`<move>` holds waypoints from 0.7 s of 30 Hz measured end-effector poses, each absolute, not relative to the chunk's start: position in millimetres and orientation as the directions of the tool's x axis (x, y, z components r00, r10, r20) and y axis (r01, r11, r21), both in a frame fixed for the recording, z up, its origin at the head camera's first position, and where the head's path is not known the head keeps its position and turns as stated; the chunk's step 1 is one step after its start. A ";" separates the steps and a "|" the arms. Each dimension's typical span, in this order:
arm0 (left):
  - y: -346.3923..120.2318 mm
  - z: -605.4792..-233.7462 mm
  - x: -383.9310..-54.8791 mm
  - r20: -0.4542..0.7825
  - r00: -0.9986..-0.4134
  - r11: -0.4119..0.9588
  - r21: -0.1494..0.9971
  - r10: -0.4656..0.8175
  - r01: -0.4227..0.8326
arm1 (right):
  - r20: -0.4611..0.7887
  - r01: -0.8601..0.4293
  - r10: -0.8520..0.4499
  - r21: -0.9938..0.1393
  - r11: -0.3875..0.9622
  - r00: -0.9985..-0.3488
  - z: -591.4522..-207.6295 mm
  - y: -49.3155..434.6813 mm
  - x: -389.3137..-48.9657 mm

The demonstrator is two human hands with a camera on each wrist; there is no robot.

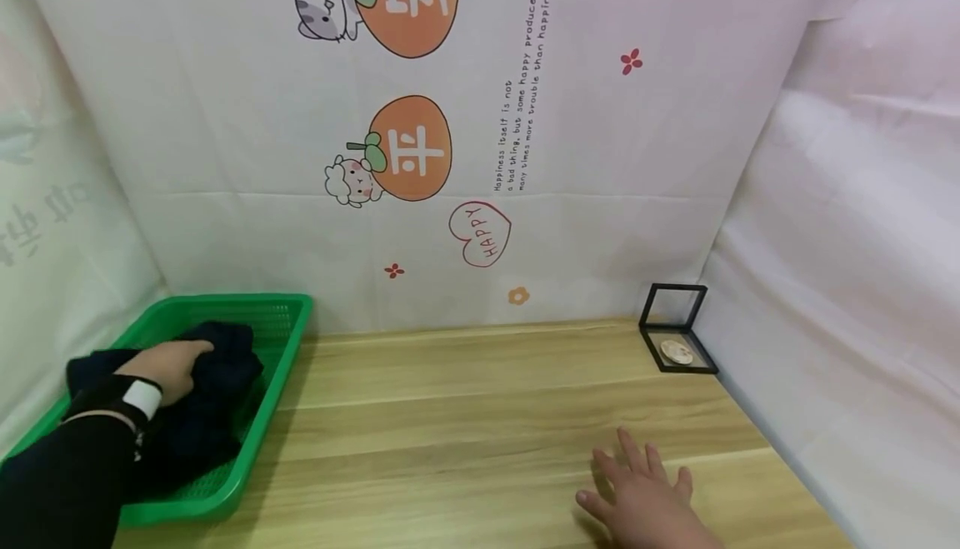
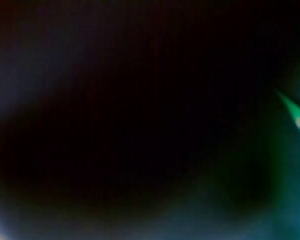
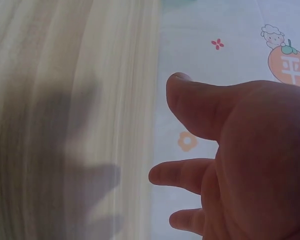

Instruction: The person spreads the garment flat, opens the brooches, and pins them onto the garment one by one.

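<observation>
Head view: dark cloth lies bunched in the green basket, left hand on it (finger closure hidden; grip cannot be told). Right hand is spread, holding nothing. Cloth should handle soft, limp and light; pinch a raised fold.

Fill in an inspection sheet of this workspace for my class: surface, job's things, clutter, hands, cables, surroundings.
Surface: light wood-grain table.
Job's things: dark cloth in a green basket, on the left.
Clutter: open black frame with a whitish round piece, far right corner.
Hands: left hand on the cloth, grip unclear; right hand spread over the table, holding nothing.
Cables: nothing seen.
Surroundings: white sheeting behind and at both sides, cartoon prints behind.
</observation>
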State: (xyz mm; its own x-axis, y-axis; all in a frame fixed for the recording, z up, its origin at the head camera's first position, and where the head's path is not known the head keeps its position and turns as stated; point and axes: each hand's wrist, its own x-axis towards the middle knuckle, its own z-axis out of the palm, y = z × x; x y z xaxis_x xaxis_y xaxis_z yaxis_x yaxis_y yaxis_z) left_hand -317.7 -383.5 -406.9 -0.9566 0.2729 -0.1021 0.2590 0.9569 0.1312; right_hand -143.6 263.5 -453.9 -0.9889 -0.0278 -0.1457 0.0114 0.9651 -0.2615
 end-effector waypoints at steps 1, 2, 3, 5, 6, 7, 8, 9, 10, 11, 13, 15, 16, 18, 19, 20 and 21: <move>-382.5 -398.8 -316.8 -0.073 -0.960 0.957 0.123 0.272 0.262 | -0.143 0.010 -0.028 -0.255 0.967 -0.989 -454.3 264.0 -143.5; -381.0 -389.7 -316.3 -0.044 -0.962 0.958 0.114 0.270 0.263 | -0.141 0.010 -0.026 -0.250 0.968 -0.990 -454.7 264.5 -143.4; -379.2 -379.6 -316.2 -0.014 -0.964 0.959 0.107 0.265 0.263 | -0.140 0.009 -0.026 -0.244 0.970 -0.990 -454.8 264.9 -143.2; -373.7 -358.1 -315.6 0.035 -0.971 0.963 0.128 0.236 0.238 | -0.136 0.007 -0.026 -0.234 0.972 -0.990 -455.3 265.3 -143.3; -370.4 -346.5 -314.7 0.058 -0.976 0.965 0.149 0.210 0.217 | -0.135 0.006 -0.026 -0.232 0.973 -0.990 -455.6 265.3 -143.2; -366.7 -335.3 -313.4 0.083 -0.979 0.964 0.177 0.186 0.198 | -0.135 0.006 -0.027 -0.232 0.973 -0.990 -455.9 265.2 -143.2; -362.9 -324.9 -311.9 0.115 -0.981 0.962 0.207 0.159 0.180 | -0.137 0.006 -0.027 -0.236 0.972 -0.990 -455.9 264.9 -143.1; -358.3 -314.6 -309.8 0.139 -0.982 0.957 0.244 0.128 0.159 | -0.139 0.007 -0.028 -0.243 0.970 -0.990 -455.9 264.5 -143.2; -353.0 -305.5 -307.4 0.167 -0.981 0.949 0.282 0.097 0.141 | -0.141 0.007 -0.029 -0.249 0.968 -0.990 -456.1 264.0 -143.3; -347.2 -297.7 -304.6 0.203 -0.977 0.938 0.320 0.070 0.134 | -0.143 0.009 -0.029 -0.253 0.967 -0.989 -456.3 263.5 -143.1; -333.3 -286.5 -299.2 0.301 -0.953 0.908 0.388 0.035 0.156 | -0.144 0.006 -0.032 -0.254 0.967 -0.989 -456.6 262.5 -143.5; -315.9 -280.2 -293.8 0.410 -0.912 0.871 0.443 0.015 0.214 | -0.144 0.007 -0.030 -0.250 0.968 -0.989 -456.9 261.6 -142.9; -306.0 -278.5 -290.7 0.466 -0.885 0.851 0.460 0.011 0.253 | -0.143 0.006 -0.030 -0.243 0.970 -0.989 -457.3 261.4 -142.5; -284.8 -276.8 -284.4 0.568 -0.823 0.815 0.468 0.019 0.342 | -0.140 0.004 -0.030 -0.236 0.972 -0.990 -458.4 261.0 -142.0; -273.5 -276.5 -280.3 0.595 -0.803 0.800 0.470 0.027 0.374 | -0.137 0.004 -0.029 -0.235 0.972 -0.990 -459.0 260.6 -141.3; -261.8 -277.4 -276.5 0.630 -0.775 0.786 0.459 0.042 0.415 | -0.138 0.004 -0.029 -0.235 0.972 -0.990 -459.4 260.1 -141.2; -250.2 -278.9 -272.0 0.655 -0.753 0.770 0.449 0.062 0.453 | -0.138 0.004 -0.030 -0.236 0.972 -0.990 -459.8 259.7 -141.1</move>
State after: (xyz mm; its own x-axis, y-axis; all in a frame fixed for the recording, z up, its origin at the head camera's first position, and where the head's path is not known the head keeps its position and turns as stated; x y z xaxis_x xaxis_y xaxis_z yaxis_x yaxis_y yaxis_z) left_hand -272.0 -250.2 -278.9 -0.7531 0.0619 0.6550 0.4535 0.7702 0.4485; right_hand -141.1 259.7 -459.8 -0.9899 -0.0295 -0.1383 0.0039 0.9718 -0.2357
